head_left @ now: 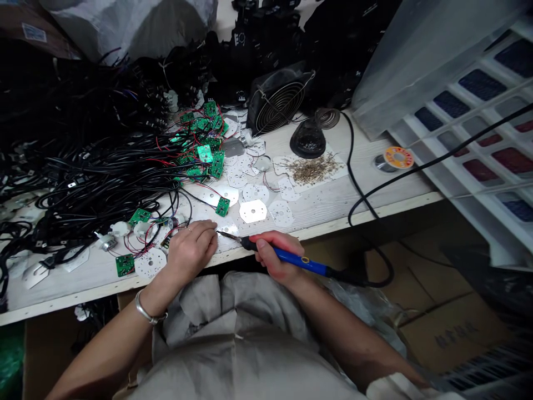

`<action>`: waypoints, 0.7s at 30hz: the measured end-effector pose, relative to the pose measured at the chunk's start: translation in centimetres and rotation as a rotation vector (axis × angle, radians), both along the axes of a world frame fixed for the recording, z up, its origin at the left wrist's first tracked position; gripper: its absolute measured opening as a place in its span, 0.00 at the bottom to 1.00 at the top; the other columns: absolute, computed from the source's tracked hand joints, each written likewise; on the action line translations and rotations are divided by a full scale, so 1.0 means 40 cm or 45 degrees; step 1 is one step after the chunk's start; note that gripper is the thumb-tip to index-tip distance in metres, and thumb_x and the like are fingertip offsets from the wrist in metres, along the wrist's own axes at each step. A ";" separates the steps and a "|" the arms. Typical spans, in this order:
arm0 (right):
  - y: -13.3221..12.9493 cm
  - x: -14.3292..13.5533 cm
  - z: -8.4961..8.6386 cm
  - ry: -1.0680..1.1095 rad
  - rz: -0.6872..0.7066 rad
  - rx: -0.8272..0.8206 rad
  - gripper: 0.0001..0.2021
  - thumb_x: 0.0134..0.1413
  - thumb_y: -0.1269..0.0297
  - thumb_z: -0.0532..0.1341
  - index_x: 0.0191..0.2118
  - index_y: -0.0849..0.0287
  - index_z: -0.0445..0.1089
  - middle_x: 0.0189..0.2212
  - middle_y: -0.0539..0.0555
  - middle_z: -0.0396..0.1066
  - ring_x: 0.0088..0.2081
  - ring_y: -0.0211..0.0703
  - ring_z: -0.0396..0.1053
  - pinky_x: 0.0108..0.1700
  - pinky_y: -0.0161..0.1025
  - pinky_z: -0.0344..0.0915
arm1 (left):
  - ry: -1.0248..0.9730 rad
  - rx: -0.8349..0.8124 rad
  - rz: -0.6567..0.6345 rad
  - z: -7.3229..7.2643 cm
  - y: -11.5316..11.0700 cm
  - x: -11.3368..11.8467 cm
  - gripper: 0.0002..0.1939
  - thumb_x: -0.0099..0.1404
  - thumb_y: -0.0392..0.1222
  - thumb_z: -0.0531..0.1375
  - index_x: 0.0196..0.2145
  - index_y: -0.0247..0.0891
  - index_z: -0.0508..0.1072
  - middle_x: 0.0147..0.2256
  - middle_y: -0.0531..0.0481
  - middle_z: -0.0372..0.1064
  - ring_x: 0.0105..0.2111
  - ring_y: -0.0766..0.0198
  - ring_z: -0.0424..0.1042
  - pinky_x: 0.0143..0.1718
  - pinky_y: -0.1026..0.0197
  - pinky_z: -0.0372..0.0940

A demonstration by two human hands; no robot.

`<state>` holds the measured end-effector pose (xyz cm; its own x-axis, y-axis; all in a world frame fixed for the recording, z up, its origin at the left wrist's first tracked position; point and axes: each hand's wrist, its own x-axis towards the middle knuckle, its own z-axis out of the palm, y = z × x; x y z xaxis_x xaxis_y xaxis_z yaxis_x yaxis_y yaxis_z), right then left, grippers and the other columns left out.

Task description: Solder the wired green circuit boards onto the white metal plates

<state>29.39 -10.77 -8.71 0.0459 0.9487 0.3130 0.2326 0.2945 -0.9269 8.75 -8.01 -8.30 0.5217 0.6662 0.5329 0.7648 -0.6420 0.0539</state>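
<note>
My right hand (280,255) is closed around a blue soldering iron (302,261), its metal tip pointing left at a white plate (227,226) near the table's front edge. Beside that tip, my left hand (192,245) rests on the table with its fingers bent and pressed together. Whatever those fingers hold is too small or hidden to name. Just above the iron's tip is a small green circuit board (222,206), with a white eight-sided plate (253,211) to its right. A white round plate (150,263) lies left of my left hand, next to another green board (125,265).
Black cables (91,183) and green boards fill the left side. Behind are a fan (278,103) and an iron stand (308,139) near brown debris (314,169). A solder spool (398,158) stands right, near plastic drawers (483,85). The iron's cord (352,166) loops over the front edge.
</note>
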 end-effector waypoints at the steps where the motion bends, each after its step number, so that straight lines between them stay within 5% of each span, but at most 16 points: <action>1: 0.001 0.001 0.001 -0.010 0.009 -0.003 0.09 0.57 0.65 0.58 0.28 0.56 0.74 0.12 0.44 0.65 0.17 0.35 0.67 0.24 0.32 0.65 | -0.002 -0.005 0.003 0.000 0.000 0.000 0.04 0.62 0.32 0.59 0.32 0.36 0.72 0.34 0.49 0.78 0.34 0.63 0.76 0.34 0.63 0.69; 15: -0.011 0.006 -0.042 0.200 -0.024 -0.089 0.11 0.59 0.58 0.59 0.31 0.56 0.75 0.13 0.44 0.67 0.14 0.34 0.64 0.19 0.31 0.63 | -0.001 -0.030 0.003 0.001 -0.003 0.003 0.05 0.62 0.31 0.58 0.32 0.37 0.73 0.35 0.48 0.78 0.34 0.63 0.76 0.34 0.62 0.70; 21: -0.013 0.000 -0.049 0.471 -0.193 -0.150 0.13 0.58 0.54 0.60 0.32 0.58 0.74 0.12 0.44 0.65 0.11 0.34 0.60 0.15 0.32 0.59 | 0.020 -0.021 -0.022 -0.003 0.002 0.001 0.05 0.63 0.31 0.58 0.31 0.36 0.72 0.34 0.48 0.77 0.35 0.63 0.75 0.33 0.63 0.69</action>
